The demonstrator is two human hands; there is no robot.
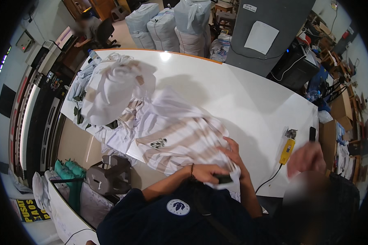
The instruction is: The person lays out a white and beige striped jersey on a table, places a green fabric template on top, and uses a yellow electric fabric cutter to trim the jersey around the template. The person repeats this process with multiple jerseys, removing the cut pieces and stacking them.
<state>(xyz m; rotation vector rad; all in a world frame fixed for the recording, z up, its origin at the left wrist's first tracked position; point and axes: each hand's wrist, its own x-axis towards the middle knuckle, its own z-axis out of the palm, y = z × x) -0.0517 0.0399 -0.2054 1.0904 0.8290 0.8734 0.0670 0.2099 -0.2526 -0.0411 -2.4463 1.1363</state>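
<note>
White garment with beige stripes and a small dark print [180, 136] lies spread on the white table [249, 98], near edge, just in front of the person. Left hand [210, 173] closed around a small dark object [224, 179] together with the garment's lower hem. Right hand [233, 155] lies flat on the striped cloth just above the left, fingers spread, gripping nothing.

Heap of white and pale blue garments [110, 90] sits at the table's far left end, touching the striped one. Yellow hand-held electric tool with black cord [287, 149] rests on the table to the right, apart from the garment. Another person's hand [306, 157] hovers beside that tool, blurred. White stuffed sacks [167, 24] stand on the floor beyond the table.
</note>
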